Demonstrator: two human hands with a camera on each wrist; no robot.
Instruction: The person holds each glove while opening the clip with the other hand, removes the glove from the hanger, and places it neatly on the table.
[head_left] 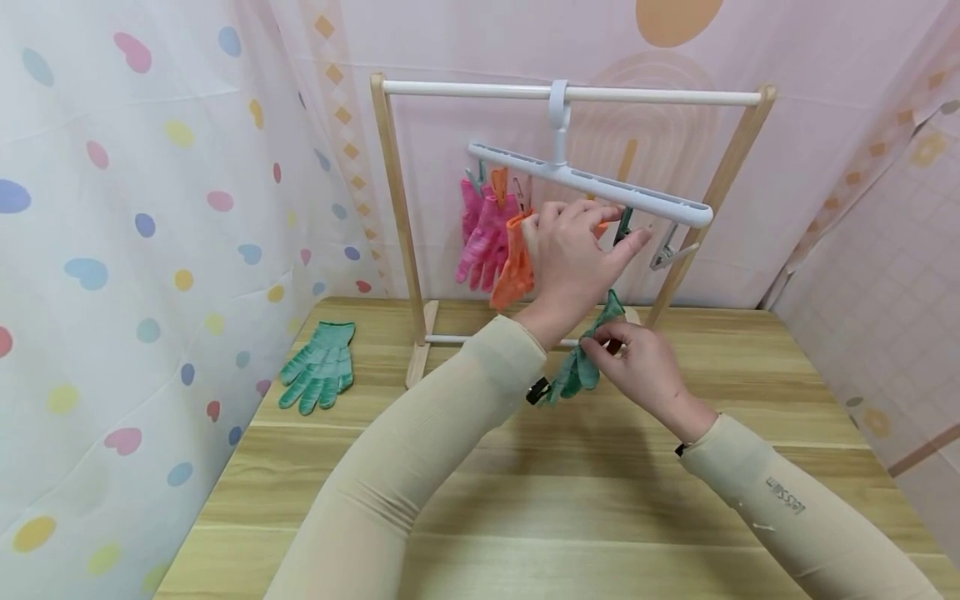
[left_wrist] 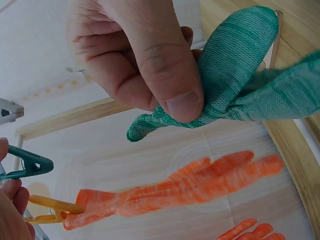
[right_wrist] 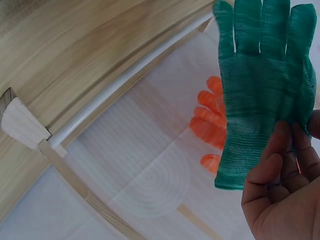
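My left hand [head_left: 573,250] is raised under the right half of the pale blue hanger [head_left: 637,193]. It pinches a dark green clothespin [left_wrist: 32,164] that hangs there. Lower and to the right, my right hand [head_left: 648,371] pinches a green knit glove [right_wrist: 265,95] between thumb and fingers near its cuff. In the right wrist view the glove's fingers point away from the hand. The glove is below the clothespin and apart from it. Beside my left hand, an orange glove [left_wrist: 185,192] hangs from a yellow clothespin [left_wrist: 55,207].
The hanger hooks over the white bar [head_left: 465,89] of a wooden rack [head_left: 397,192]. Pink gloves [head_left: 491,237] and another orange glove [head_left: 513,271] hang on its left half. A grey clothespin [head_left: 670,254] dangles at the right. Another green glove [head_left: 322,367] lies on the table [head_left: 525,517].
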